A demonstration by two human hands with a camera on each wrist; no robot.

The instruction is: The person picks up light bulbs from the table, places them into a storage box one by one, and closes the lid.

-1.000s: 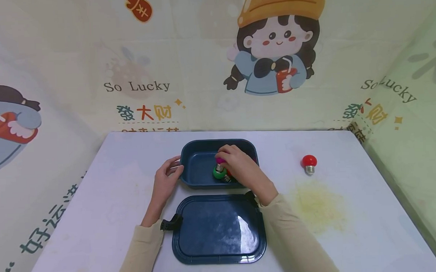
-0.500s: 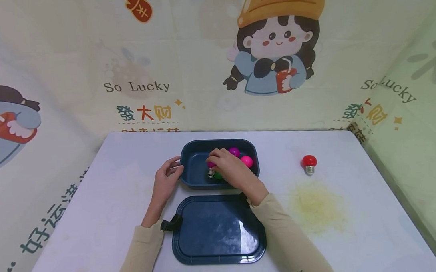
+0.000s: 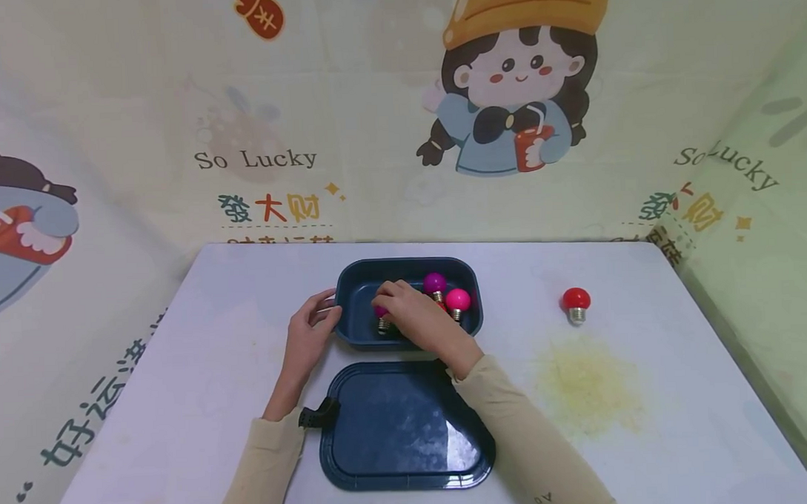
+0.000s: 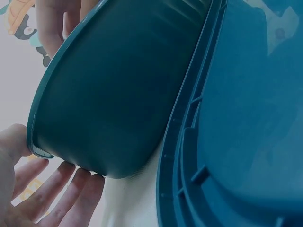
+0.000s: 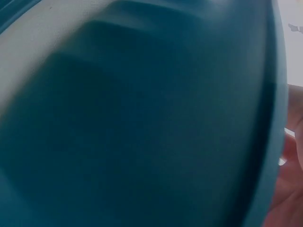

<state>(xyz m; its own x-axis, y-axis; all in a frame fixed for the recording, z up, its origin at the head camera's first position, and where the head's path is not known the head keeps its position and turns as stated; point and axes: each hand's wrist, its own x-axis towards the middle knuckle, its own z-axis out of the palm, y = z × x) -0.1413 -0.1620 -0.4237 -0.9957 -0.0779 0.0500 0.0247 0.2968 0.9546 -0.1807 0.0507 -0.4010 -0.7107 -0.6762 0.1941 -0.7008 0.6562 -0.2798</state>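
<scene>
Right fingers on bulb; apparently purple, silver-based.

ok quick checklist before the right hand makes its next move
1. Left hand at the box: ok, touching its left end.
2. Right hand on a purple bulb: ok, gripped, partly hidden by fingers.
3. Lid off the box: ok, lying on the table, on the person's side.
4. Loose red bulb boxed: not ok, it lies right of the box.
5. Purple bulb's base on the box floor: cannot tell.
</scene>
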